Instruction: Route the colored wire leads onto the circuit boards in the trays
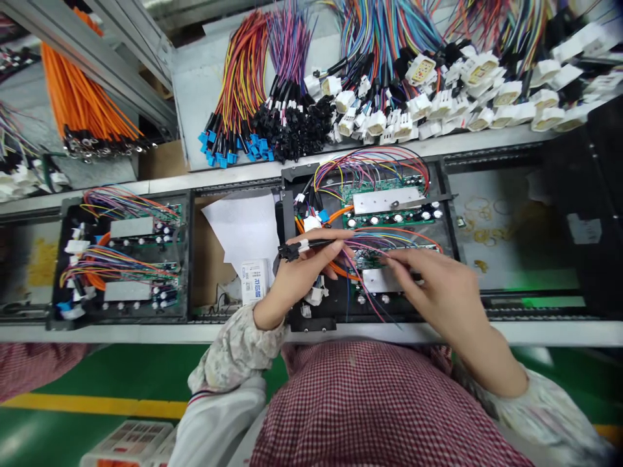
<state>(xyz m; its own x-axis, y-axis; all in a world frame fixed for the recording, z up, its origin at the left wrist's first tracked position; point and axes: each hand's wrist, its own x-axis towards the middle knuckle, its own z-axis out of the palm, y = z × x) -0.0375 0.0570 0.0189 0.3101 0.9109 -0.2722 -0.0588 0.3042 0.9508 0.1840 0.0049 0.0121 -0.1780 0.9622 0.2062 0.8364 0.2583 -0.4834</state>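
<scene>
My left hand (311,259) is closed around a wire harness whose black connector (291,250) sticks out to the left. Its loose purple, pink and blue wires (368,293) hang down to the right over the lower circuit board. My right hand (433,279) pinches a thin wire of that bundle between thumb and forefinger, above the board's silver heat sink (378,280). Behind my hands lies the upper green circuit board (389,217), with coloured wires plugged in along its far edge. Both boards sit in a black tray (321,323); my hands partly hide the lower one.
Another black tray (185,285) with two wired boards stands to the left. White paper (248,224) and a small white box (254,281) lie between the trays. Bundled harnesses (243,78) fill the back shelf. Yellow rubber bands (479,224) lie to the right.
</scene>
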